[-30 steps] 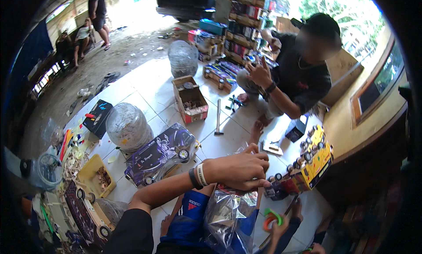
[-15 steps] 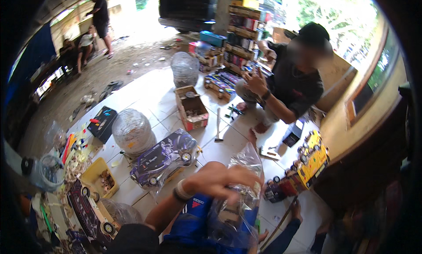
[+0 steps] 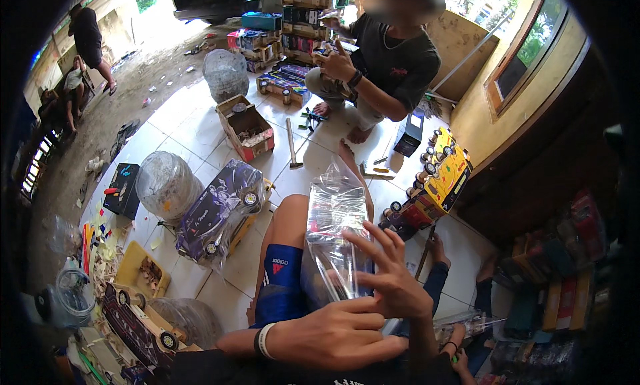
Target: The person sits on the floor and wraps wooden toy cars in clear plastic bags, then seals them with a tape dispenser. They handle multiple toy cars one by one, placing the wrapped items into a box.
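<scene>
Upright between my legs stands a box-shaped thing wrapped in clear plastic [image 3: 337, 215]; the glare and folds hide its details. My right hand [image 3: 397, 272] lies against the near side of this wrap, fingers spread. In front of it, close to my body, my left hand [image 3: 330, 335] reaches across to the right under the right wrist, thumb and fingers apart, with nothing visible in its grip. Left of my knee lies a purple toy truck in clear plastic [image 3: 223, 208]. A yellow toy truck [image 3: 433, 178] is on the tiles to the right.
A hammer [image 3: 292, 143], a wooden box [image 3: 247, 128] and large clear plastic rolls [image 3: 167, 185] are on the tiled floor. A co-worker [image 3: 393, 58] squats ahead, handling a small thing. A yellow tub [image 3: 143, 268] and a dark toy truck [image 3: 137, 325] lie left. Another person's hands [image 3: 457, 345] work at lower right.
My left hand has drawn back from over the wrapped thing toward my body. My right hand has come into view onto the plastic. The view has shifted right and down.
</scene>
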### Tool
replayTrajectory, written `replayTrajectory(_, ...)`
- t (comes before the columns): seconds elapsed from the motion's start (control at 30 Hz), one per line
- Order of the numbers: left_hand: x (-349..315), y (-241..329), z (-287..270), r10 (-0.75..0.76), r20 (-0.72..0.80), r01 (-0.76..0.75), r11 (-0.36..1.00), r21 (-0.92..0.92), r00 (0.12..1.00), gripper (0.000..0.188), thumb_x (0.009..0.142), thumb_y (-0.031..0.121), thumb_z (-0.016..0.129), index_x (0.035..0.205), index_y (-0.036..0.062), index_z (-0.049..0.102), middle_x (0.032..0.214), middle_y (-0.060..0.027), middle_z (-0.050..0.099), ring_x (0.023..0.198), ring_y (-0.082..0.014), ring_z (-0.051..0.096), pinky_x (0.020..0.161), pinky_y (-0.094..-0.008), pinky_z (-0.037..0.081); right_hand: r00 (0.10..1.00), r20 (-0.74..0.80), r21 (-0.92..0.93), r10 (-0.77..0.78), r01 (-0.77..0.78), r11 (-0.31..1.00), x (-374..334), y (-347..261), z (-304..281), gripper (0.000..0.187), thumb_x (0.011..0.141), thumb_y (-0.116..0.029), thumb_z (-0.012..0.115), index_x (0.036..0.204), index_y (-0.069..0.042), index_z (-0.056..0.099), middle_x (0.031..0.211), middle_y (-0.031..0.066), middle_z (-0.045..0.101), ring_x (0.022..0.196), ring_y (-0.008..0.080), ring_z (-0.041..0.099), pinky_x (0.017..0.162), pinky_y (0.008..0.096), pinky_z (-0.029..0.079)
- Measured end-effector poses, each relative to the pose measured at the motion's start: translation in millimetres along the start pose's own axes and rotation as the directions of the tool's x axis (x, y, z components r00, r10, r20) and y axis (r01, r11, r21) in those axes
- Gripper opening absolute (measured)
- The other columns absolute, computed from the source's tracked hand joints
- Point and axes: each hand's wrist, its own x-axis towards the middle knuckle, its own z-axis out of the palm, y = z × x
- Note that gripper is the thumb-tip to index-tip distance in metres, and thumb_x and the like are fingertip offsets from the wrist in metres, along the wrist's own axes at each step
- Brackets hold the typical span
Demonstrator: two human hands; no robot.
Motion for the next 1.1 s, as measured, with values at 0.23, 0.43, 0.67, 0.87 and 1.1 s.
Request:
replayTrajectory(0.23,6,3,25,-0.04,-0.115,0.059,0.983,0.172,0.993,0.016,0.089,0.015,0.07,0.101,0.0052,0.067,0.076,-0.0056,0.054,0.073,-0.0215,0.057,0.071,-0.0366,0.045,0.939,-0.189,-0.052,-0.286,0.282,0.958,24,10,31,0.024,0.085,-0.025,0.074,0.101,-0.007,0.075,0.128,0.0098,0.073,0.135,0.0274,0.064,0.122,0.0595,0.041)
replayTrajectory(0.43,-36,-28,69,-0.457,-0.607,0.649,0.749,0.13,0.65,0.067,0.082,0.018,0.086,0.141,0.006,0.057,0.132,-0.0166,0.063,0.128,-0.0369,0.057,0.108,-0.048,0.043,0.517,-0.835,0.339,0.189,0.213,0.916,59,84,25,0.054,0.109,-0.047,0.052,0.087,0.0,0.064,0.085,0.0139,0.071,0.083,0.0249,0.071,0.086,0.0412,0.059)
replayTrajectory(0.67,-121,-68,86,-0.55,-0.676,0.868,0.382,0.318,0.49,0.049,0.085,0.006,0.074,0.134,0.0066,0.065,0.125,-0.0163,0.067,0.119,-0.0378,0.063,0.1,-0.046,0.049,0.015,-0.816,0.574,0.578,-0.094,0.813,80,88,-14,0.066,0.112,-0.057,0.049,0.084,0.003,0.059,0.074,0.0089,0.061,0.068,0.0173,0.062,0.075,0.0338,0.057)
replayTrajectory(0.87,-156,-105,-7,-0.292,-0.806,0.846,0.328,0.421,0.515,0.023,0.088,-0.006,0.065,0.104,0.0042,0.077,0.09,-0.0153,0.073,0.084,-0.0361,0.068,0.075,-0.0443,0.053,-0.083,-0.79,0.61,0.607,-0.203,0.766,97,165,1,0.062,0.112,-0.049,0.054,0.071,-0.003,0.06,0.066,0.0038,0.059,0.062,0.0149,0.057,0.061,0.0302,0.048)
replayTrajectory(1.1,-146,-160,-52,-0.472,-0.865,0.73,0.65,-0.21,0.172,0.013,0.104,0.008,0.067,0.1,-0.003,0.073,0.085,-0.0091,0.074,0.068,-0.0184,0.071,0.07,-0.0314,0.057,0.247,-0.495,0.733,0.833,-0.397,0.553,36,253,39,0.068,0.111,-0.05,0.057,0.059,-0.006,0.057,0.054,0.0036,0.057,0.048,0.0116,0.05,0.049,0.0291,0.039)
